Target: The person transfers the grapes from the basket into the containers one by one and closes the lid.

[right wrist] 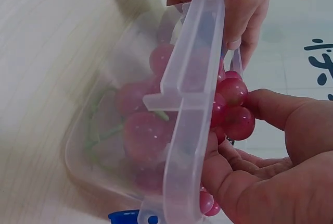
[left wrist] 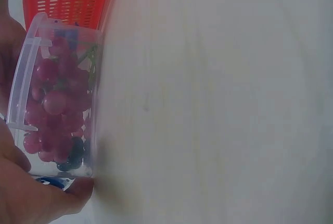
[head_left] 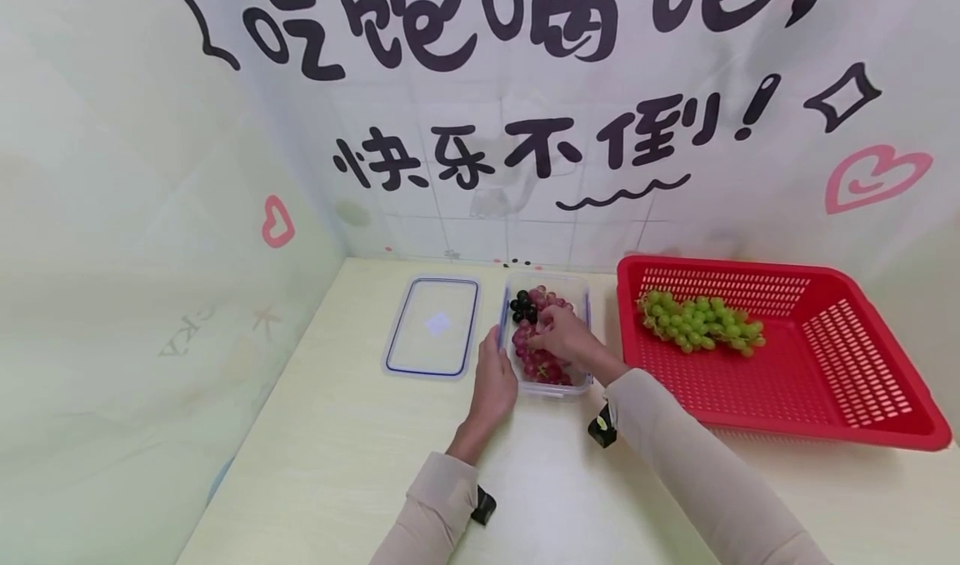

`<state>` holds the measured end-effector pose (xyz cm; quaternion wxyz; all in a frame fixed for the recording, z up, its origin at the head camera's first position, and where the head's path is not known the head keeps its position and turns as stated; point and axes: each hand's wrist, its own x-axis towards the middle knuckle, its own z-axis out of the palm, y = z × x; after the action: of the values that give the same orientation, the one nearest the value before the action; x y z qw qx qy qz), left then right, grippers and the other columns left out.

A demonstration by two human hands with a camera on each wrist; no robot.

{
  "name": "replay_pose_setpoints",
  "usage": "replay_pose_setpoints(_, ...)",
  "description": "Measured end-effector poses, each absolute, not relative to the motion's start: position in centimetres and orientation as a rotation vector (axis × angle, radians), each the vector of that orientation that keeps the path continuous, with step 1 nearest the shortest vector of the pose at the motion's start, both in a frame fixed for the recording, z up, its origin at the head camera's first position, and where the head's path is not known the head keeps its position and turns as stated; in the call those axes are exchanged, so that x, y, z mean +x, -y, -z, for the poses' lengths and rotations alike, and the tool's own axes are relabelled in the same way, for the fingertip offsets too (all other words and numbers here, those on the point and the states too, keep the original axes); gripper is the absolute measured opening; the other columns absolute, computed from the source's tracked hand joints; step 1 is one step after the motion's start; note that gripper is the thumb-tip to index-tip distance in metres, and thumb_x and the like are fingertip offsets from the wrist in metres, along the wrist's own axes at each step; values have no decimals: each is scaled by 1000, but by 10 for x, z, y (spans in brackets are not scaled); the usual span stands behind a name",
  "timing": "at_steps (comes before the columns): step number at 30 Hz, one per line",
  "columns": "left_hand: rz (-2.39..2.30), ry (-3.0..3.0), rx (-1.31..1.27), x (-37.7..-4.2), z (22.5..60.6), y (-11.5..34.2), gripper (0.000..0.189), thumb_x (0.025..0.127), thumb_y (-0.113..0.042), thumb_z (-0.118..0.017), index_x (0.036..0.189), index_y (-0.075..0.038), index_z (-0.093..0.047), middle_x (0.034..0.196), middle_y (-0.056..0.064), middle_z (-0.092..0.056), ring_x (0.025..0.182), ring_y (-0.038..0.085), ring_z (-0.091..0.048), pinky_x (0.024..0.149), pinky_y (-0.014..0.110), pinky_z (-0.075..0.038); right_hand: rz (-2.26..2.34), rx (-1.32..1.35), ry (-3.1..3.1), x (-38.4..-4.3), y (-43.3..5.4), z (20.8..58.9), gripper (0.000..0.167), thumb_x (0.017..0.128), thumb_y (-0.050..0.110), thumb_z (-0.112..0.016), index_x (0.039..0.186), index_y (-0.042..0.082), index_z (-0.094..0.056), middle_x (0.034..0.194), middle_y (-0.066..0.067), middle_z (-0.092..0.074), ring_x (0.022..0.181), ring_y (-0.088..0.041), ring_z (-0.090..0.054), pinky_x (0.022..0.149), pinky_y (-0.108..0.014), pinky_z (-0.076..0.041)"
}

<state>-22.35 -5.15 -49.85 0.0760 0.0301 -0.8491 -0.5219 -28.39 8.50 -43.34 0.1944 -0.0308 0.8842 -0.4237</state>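
A clear plastic food container (head_left: 553, 392) with blue edging holds a bunch of red grapes (head_left: 545, 371) and a few black grapes (head_left: 523, 307). My left hand (head_left: 495, 386) grips the container's left side, with fingers at the rim and lower down the wall in the left wrist view. Reaching in over the right side, my right hand (head_left: 567, 337) pinches the red grapes between thumb and fingers. In the right wrist view, grapes (right wrist: 239, 123) bulge above the rim beside its fingertips (right wrist: 260, 104). The right hand hides part of the bunch from above.
A clear lid (head_left: 432, 327) with a blue seal lies flat left of the container. To the right stands a large red plastic basket (head_left: 750, 390) with green grapes (head_left: 701, 322) inside. A wall with printed lettering rises behind the pale table (head_left: 337, 432).
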Motion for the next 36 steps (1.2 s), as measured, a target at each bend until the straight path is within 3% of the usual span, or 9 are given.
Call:
replay_pose_setpoints(4, 1572, 2545, 92, -223, 497, 52, 47, 104, -1, -32, 151, 5, -28, 146, 29, -39, 138, 42, -40, 115, 52, -36, 1184, -77, -2463, -284, -82, 432, 52, 92, 17, -70, 137, -1, -52, 98, -12, -58, 83, -20, -54, 61, -24, -45)
replay_pose_setpoints(7, 1592, 2547, 100, -222, 497, 53, 48, 105, -2, -31, 152, 4, -27, 147, 28, -39, 138, 41, -40, 115, 51, -36, 1179, -70, -2450, -283, -81, 433, 52, 93, 19, -68, 139, 0, -52, 107, -14, -60, 84, -20, -55, 59, -23, -43)
replay_pose_setpoints(12, 1600, 2553, 104, -222, 497, 53, 48, 105, -4, -31, 152, 4, -26, 148, 27, -38, 140, 40, -38, 116, 51, -35, 1164, -70, -2447, -283, -81, 434, 52, 94, 22, -67, 139, 0, -52, 132, -17, -58, 105, -26, -55, 83, -34, -53)
replay_pose_setpoints(15, 1602, 2561, 99, -223, 498, 54, 49, 105, -5, -31, 153, 3, -25, 149, 26, -37, 141, 39, -37, 116, 50, -34, 1163, -95, -2437, -284, -83, 435, 52, 94, 22, -67, 137, -2, -53, 135, -19, -56, 110, -29, -54, 97, -44, -51)
replay_pose_setpoints(18, 1613, 2565, 91, -224, 498, 54, 49, 105, -4, -31, 153, 3, -24, 150, 26, -36, 141, 40, -36, 116, 51, -33, 1167, -111, -2423, -285, -84, 434, 51, 94, 21, -67, 137, -3, -54, 135, -19, -57, 111, -29, -54, 100, -46, -50)
replay_pose_setpoints(22, 1600, 2577, 94, -224, 498, 54, 49, 105, -4, -31, 154, 2, -24, 151, 25, -36, 142, 38, -36, 117, 50, -34, 1186, -86, -2390, -286, -84, 434, 49, 94, 20, -66, 137, -1, -53, 128, -17, -59, 101, -26, -55, 79, -35, -53)
replay_pose_setpoints(26, 1576, 2591, 96, -224, 496, 54, 48, 106, -5, -30, 153, 1, -24, 150, 25, -36, 141, 38, -36, 116, 50, -34, 1212, -50, -2357, -285, -83, 432, 47, 94, 19, -65, 136, 2, -53, 116, -15, -59, 79, -21, -52, 58, -26, -46)
replay_pose_setpoints(29, 1576, 2592, 96, -224, 496, 54, 48, 106, -5, -30, 153, 2, -24, 150, 25, -36, 141, 38, -36, 116, 50, -34, 1216, -46, -2352, -285, -83, 431, 46, 94, 19, -65, 136, 2, -54, 115, -15, -60, 72, -19, -50, 55, -25, -45)
replay_pose_setpoints(36, 1596, 2583, 87, -225, 496, 54, 48, 106, -4, -29, 153, 3, -24, 150, 25, -36, 142, 39, -36, 116, 50, -34, 1201, -82, -2363, -286, -85, 427, 46, 94, 19, -65, 135, 1, -55, 117, -15, -61, 86, -23, -56, 62, -27, -51)
